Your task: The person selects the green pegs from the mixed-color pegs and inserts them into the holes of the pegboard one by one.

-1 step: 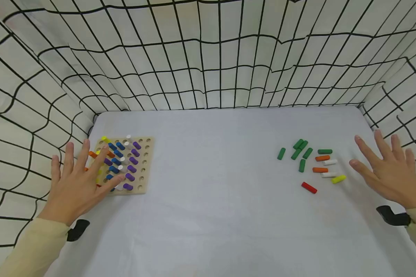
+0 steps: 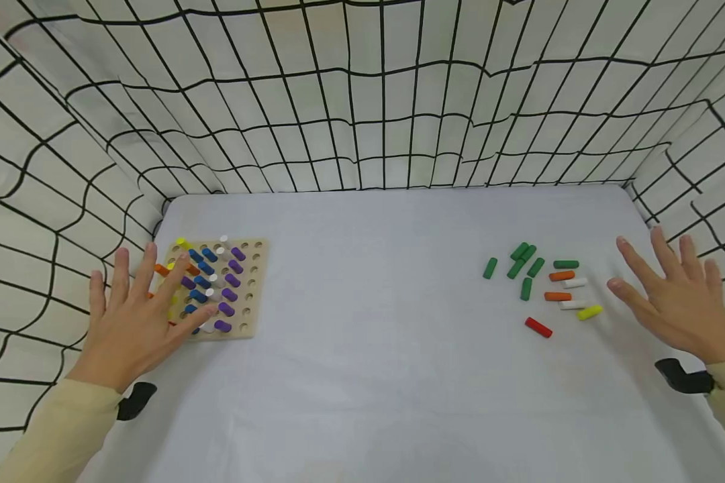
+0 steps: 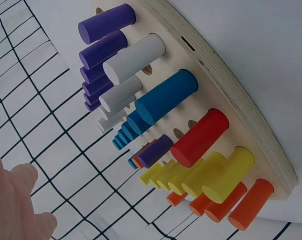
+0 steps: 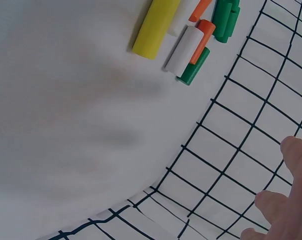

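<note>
My left hand hovers with spread fingers over the left part of a wooden pegboard, hiding some of it. Purple pegs, blue pegs and white pegs stand in its holes. The left wrist view also shows a red peg, yellow pegs and orange pegs upright in the board. My right hand, fingers spread and holding nothing, is to the right of loose pegs: several green pegs, two orange, two white, a yellow peg and a red peg.
A white cloth covers the table between board and loose pegs. White walls with a black grid enclose the back and both sides. The board's right-hand column shows bare holes. A black strap piece sits at the right wrist.
</note>
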`<move>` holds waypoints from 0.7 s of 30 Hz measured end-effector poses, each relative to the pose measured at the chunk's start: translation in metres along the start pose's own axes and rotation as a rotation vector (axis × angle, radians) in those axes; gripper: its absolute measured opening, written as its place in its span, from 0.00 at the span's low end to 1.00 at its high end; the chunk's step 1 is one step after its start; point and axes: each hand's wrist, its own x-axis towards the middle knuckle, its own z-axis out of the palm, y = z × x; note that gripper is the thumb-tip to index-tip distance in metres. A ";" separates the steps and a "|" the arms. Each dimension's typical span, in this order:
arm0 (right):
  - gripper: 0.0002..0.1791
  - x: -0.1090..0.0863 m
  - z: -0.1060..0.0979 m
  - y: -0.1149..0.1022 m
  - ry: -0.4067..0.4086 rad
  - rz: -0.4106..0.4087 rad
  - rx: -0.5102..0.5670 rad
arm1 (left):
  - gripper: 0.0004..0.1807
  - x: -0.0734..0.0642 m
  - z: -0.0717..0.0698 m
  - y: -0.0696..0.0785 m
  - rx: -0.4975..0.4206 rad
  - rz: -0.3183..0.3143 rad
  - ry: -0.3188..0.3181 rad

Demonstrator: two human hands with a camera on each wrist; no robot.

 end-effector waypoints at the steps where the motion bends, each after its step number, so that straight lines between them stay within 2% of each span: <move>1: 0.48 0.000 0.000 0.000 0.000 -0.001 0.000 | 0.52 0.000 0.000 0.000 -0.002 -0.002 -0.004; 7: 0.47 -0.001 0.001 -0.001 0.008 -0.011 0.016 | 0.53 0.003 0.003 -0.001 0.001 -0.006 -0.032; 21: 0.46 0.003 0.000 -0.013 -0.010 -0.042 0.030 | 0.52 0.013 0.007 0.000 -0.008 0.035 -0.039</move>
